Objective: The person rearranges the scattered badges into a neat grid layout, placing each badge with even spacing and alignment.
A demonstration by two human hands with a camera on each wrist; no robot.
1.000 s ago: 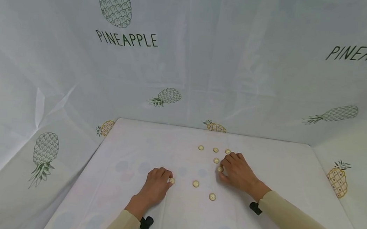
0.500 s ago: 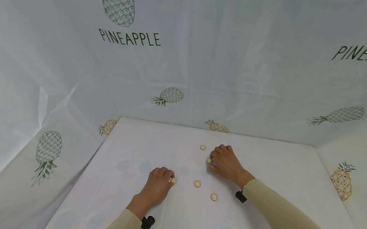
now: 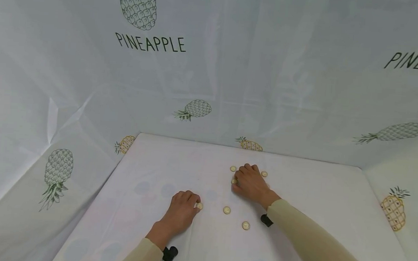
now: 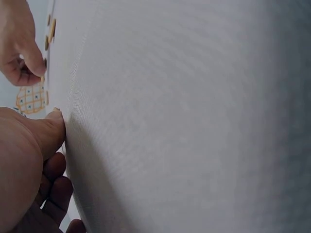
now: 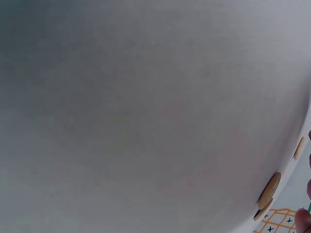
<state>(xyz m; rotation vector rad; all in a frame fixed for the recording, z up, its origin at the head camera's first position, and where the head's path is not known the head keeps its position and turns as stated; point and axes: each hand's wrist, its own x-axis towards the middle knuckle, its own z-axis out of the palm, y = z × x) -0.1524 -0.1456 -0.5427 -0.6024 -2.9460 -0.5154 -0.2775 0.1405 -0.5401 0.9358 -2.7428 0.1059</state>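
Fingers (image 3: 195,198) of the left hand (image 3: 181,210) bend toward its thumb, the narrow gap between them filled by one small round disc (image 3: 199,206), pinched at its edge. This disc is cream-coloured and button-like, with a darker rim, and sits at the hand's two o'clock, twelve being the far side of the table. In the left wrist view its rim peeks past the thumb tip, while the other fingers curl loosely.

At about two o'clock from there, the right hand (image 3: 250,183) has thumb and forefinger nearly closed on a matching disc (image 3: 234,180) at its nine o'clock side.

Four more discs lie flat. One (image 3: 233,168) is at the right hand's ten o'clock, another (image 3: 264,174) at its two. A third (image 3: 227,210) lies at three o'clock from the left hand; the last (image 3: 246,225) is at four o'clock from that one. Edge-on in the right wrist view, such discs look thin and tan.

White cloth (image 3: 298,192), finely woven up close and faintly spotted blue and pink, covers the table. Behind at twelve o'clock hangs a creased, pale grey sheet (image 3: 269,82) printed with pineapples.
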